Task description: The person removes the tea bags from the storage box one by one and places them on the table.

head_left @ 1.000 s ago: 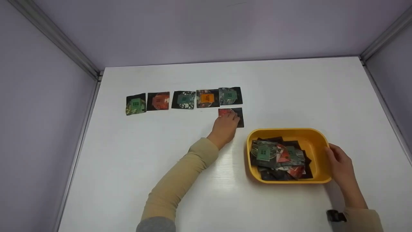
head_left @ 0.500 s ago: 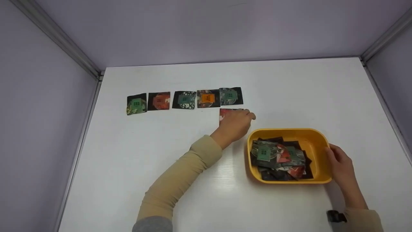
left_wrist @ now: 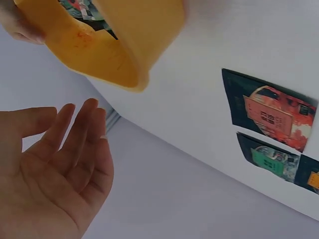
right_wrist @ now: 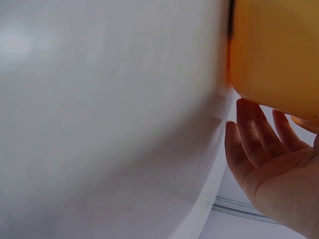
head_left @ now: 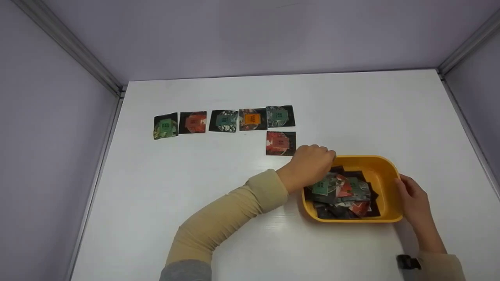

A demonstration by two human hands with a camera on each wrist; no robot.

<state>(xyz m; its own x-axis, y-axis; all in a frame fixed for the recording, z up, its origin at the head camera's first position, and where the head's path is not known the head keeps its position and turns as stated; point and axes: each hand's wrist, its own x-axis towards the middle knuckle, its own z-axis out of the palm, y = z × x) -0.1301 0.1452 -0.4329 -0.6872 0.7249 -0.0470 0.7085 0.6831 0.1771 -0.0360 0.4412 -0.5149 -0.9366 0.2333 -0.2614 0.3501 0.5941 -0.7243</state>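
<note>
My left hand (head_left: 310, 166) hovers at the left end of a yellow plastic tub (head_left: 384, 164), over its rim. The left wrist view shows that hand (left_wrist: 60, 169) with its fingers loosely bent and nothing in them. My right hand (head_left: 416, 201) holds the tub's right end, thumb at the rim and fingers (right_wrist: 249, 129) against the outer wall. Inside the tub lies a heap of flat square printed packets (head_left: 353, 191), partly covered by my left hand. A red and black packet (head_left: 280, 143) lies on the table just behind and left of that hand.
Several similar packets form a row behind the red one, from a green packet (head_left: 165, 126) at the left to a grey-green packet (head_left: 280, 116) at the right. Pale walls surround the white table (head_left: 175, 195) at the back and sides.
My left hand has let go of the red packet and moved right to the tub, uncovering the packet on the table. My right hand and the tub have stayed in place.
</note>
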